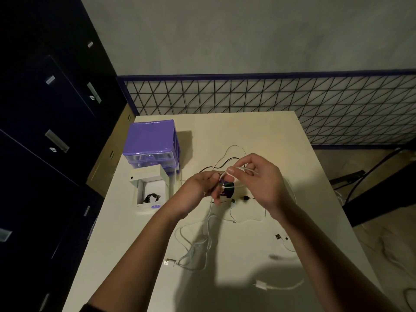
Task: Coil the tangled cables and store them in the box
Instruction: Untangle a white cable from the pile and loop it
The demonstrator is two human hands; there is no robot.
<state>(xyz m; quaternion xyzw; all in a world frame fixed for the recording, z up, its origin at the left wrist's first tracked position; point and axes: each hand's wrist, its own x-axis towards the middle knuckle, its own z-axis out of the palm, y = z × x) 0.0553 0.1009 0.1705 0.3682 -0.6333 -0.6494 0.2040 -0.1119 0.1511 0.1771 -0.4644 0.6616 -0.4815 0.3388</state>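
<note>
We are holding a thin white cable (244,169) above the counter (258,129), its pale strands trailing down into loose tangled loops. Our left hand (198,190) is gripping a gathered bunch of it, and our right hand (258,176) is pinching a strand between thumb and fingers. A black cable (225,162) is lying tangled beneath. The white box (149,190) is sitting open just left, a dark coil inside, beside purple drawers (153,143).

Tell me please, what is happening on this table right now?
A person is sorting tangled cables. The left hand and right hand both pinch a white cable above the table. More white cables lie loose there. The open white box already holds a black coil.
</note>
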